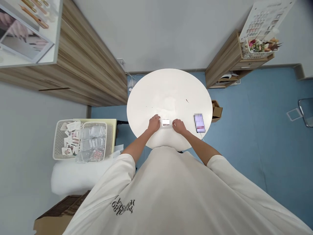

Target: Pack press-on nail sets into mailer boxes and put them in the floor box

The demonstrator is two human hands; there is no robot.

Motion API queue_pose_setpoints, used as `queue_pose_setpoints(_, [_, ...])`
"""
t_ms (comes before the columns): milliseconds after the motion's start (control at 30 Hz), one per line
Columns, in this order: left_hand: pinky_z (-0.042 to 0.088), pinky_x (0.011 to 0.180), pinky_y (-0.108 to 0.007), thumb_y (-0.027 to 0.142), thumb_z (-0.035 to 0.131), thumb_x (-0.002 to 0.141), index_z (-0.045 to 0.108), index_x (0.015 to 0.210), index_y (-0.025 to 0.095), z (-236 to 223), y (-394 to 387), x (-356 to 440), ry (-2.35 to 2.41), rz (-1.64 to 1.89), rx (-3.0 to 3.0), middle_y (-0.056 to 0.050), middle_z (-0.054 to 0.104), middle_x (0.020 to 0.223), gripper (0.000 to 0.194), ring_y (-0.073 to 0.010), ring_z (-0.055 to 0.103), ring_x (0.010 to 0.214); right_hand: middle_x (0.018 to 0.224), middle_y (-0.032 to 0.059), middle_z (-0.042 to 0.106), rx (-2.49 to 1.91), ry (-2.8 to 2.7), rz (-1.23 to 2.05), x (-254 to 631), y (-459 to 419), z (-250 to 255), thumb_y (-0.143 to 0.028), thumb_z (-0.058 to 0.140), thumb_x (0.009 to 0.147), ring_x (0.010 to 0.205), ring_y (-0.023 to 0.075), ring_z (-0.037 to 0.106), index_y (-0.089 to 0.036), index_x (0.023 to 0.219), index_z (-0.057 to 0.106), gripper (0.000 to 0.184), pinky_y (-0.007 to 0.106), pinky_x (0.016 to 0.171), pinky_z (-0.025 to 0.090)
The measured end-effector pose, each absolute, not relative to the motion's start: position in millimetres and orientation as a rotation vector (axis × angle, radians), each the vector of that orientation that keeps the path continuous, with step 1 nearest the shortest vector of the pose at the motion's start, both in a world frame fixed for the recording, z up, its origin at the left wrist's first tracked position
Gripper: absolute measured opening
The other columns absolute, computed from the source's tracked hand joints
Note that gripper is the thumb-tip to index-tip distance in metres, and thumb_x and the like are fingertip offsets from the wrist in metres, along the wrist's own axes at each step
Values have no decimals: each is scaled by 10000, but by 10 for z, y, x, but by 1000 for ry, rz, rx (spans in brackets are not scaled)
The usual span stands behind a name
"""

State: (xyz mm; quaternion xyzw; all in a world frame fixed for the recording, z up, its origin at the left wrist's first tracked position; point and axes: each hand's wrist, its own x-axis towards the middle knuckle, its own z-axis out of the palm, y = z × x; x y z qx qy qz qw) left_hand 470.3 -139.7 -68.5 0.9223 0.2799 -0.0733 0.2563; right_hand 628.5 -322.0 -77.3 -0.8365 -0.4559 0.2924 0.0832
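Observation:
On the round white table (151, 88) lies a small white rectangular pack or card (166, 122), with a row of dark reddish pieces along its near edge. To its left, my left hand (154, 123) rests on the table, fingers stretched forward and apart, close to the pack but not visibly gripping it. On the other side, my right hand (179, 126) has its fingers curled in, a little apart from the pack. Whether anything small is pinched in it is too small to make out.
A phone (200, 123) with a cable lies at the table's right. Left of the table, white baskets (55, 140) hold clear plastic boxes and small packs. Wooden cabinets (93, 62) stand at the back left and right. A cardboard box (217, 111) sits on the floor.

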Motion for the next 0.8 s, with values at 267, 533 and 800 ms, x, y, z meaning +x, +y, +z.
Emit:
queue_pose_setpoints(267, [371,1067,-474,117,453,921,580,1289,215,-399,-1703,4667,345,-316,2692,-138,603,1281,401,-309,536,1231,1131,149,664,-2606,-1290,866,6438,-2898,-905,-172,450,963,1053,288,571,-184,1039,651,216,395,901,387])
queue_pose_setpoints(533, [336,1109,-452,70,465,879,477,1395,193,-822,-1885,4706,376,-445,2758,-138,414,1567,530,-297,383,1423,1134,145,658,-2612,-1257,891,6486,-2854,-980,-176,454,953,1036,281,590,-186,1014,655,210,416,919,402])
queue_pose_setpoints(800, [367,1054,-469,62,489,874,482,1360,202,-1050,-1792,4828,468,-401,2735,-151,379,1587,506,-330,400,1383,1305,145,590,-2494,-1172,689,6448,-3106,-848,-210,448,968,1152,288,530,-182,1268,582,330,412,965,405])
